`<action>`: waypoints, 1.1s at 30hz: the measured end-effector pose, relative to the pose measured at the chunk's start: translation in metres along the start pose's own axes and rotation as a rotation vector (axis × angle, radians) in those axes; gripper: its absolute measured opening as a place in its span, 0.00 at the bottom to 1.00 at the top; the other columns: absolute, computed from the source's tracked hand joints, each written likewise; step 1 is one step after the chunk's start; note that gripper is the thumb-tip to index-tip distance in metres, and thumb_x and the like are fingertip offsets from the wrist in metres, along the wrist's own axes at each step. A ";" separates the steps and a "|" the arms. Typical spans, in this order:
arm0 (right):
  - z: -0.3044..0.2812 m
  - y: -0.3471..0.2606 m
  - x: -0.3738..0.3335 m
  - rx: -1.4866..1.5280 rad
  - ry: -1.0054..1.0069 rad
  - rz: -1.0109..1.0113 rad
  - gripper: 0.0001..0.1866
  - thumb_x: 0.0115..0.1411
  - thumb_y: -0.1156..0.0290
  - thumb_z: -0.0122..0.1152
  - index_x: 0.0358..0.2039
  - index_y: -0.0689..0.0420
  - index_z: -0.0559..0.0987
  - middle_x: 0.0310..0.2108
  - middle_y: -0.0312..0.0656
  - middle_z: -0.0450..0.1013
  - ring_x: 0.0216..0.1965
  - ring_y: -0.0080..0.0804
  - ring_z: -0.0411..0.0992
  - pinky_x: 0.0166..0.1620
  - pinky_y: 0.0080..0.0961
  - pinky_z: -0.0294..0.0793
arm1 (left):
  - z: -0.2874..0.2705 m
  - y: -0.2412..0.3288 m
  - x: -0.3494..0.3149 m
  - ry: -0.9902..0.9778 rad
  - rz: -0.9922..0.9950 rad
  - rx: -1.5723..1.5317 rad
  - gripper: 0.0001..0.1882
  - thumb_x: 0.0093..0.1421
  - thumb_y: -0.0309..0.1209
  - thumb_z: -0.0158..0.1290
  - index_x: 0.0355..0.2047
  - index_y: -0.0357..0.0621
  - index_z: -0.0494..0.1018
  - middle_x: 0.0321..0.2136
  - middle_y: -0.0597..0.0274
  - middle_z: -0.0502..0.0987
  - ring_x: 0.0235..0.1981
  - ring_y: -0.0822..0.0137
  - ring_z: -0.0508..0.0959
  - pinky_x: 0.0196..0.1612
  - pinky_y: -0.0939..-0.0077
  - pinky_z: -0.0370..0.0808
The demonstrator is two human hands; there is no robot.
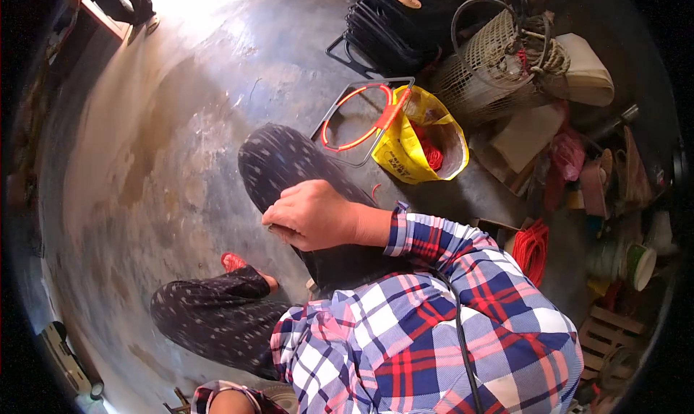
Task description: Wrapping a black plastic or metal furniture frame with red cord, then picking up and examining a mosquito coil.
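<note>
My right hand (pixel 311 215) is closed above my right thigh, its fingers curled together. A tiny glint shows at its fingertips, too small to name. Of my left arm only a bit of forearm (pixel 233 404) below a plaid sleeve shows at the lower edge, and the hand itself is out of the picture. Beyond my right knee, a dark square wire frame with a red-orange ring (pixel 385 117) leans against a yellow bag (pixel 396 150). Inside that bag lies a bundle of red cord (pixel 431 154).
Stacked black folded frames (pixel 390 31) stand at the back. Right of them is a mesh basket (pixel 481 56) with coiled rope (pixel 553 56). A red cord coil (pixel 531 251) and a wooden slatted crate (pixel 606 338) are at my right. A person's legs (pixel 126 2) appear far left.
</note>
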State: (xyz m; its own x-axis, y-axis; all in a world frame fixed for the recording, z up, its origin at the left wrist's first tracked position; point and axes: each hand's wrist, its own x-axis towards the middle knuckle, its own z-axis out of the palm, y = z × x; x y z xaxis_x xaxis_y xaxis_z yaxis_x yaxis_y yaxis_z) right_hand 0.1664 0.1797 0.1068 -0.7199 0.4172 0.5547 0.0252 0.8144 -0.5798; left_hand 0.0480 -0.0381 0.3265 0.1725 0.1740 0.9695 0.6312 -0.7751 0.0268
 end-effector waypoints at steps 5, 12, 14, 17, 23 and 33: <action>0.008 -0.003 0.001 -0.042 -0.061 -0.053 0.08 0.49 0.70 0.66 0.31 0.52 0.79 0.24 0.34 0.75 0.27 0.33 0.75 0.31 0.29 0.76 | -0.002 0.003 -0.012 0.000 -0.027 0.242 0.10 0.58 0.40 0.61 0.27 0.52 0.74 0.30 0.74 0.77 0.30 0.78 0.76 0.30 0.81 0.68; 0.023 -0.011 0.003 -0.271 -0.242 -0.138 0.06 0.47 0.66 0.61 0.23 0.51 0.74 0.21 0.32 0.71 0.28 0.30 0.74 0.29 0.27 0.71 | -0.016 0.025 -0.008 -0.677 -1.011 0.306 0.09 0.59 0.34 0.54 0.30 0.40 0.77 0.27 0.58 0.74 0.27 0.64 0.73 0.30 0.74 0.69; 0.020 -0.012 0.007 -0.269 -0.260 -0.111 0.05 0.46 0.65 0.59 0.22 0.51 0.74 0.21 0.33 0.72 0.28 0.30 0.74 0.29 0.28 0.72 | 0.014 -0.002 -0.051 -0.606 -1.006 0.127 0.18 0.49 0.25 0.56 0.42 0.32 0.75 0.24 0.55 0.77 0.21 0.63 0.74 0.25 0.72 0.69; 0.027 -0.004 0.005 -0.259 -0.302 -0.097 0.05 0.47 0.66 0.58 0.22 0.51 0.74 0.20 0.33 0.71 0.28 0.31 0.74 0.29 0.29 0.72 | 0.055 -0.028 -0.104 -0.669 -0.992 0.011 0.33 0.42 0.19 0.54 0.54 0.32 0.72 0.23 0.57 0.76 0.18 0.62 0.74 0.23 0.71 0.69; 0.025 -0.002 0.005 -0.262 -0.291 -0.077 0.06 0.46 0.66 0.59 0.22 0.52 0.74 0.20 0.33 0.71 0.28 0.32 0.74 0.28 0.29 0.72 | 0.087 -0.042 -0.123 -0.952 -0.992 0.026 0.36 0.48 0.15 0.52 0.62 0.42 0.68 0.25 0.55 0.77 0.21 0.56 0.76 0.28 0.68 0.75; 0.019 0.001 0.004 -0.228 -0.270 -0.072 0.07 0.44 0.65 0.60 0.23 0.54 0.74 0.22 0.35 0.73 0.28 0.33 0.74 0.29 0.30 0.71 | 0.103 -0.049 -0.134 -1.030 -0.913 0.024 0.43 0.40 0.16 0.53 0.63 0.49 0.68 0.18 0.59 0.68 0.17 0.58 0.73 0.24 0.66 0.72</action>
State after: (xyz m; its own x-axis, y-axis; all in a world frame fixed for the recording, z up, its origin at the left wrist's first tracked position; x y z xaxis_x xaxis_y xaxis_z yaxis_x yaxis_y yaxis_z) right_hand 0.1504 0.1744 0.0976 -0.8821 0.2586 0.3936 0.0999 0.9195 -0.3802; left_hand 0.0720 0.0395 0.1704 0.1640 0.9864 -0.0072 0.8335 -0.1346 0.5358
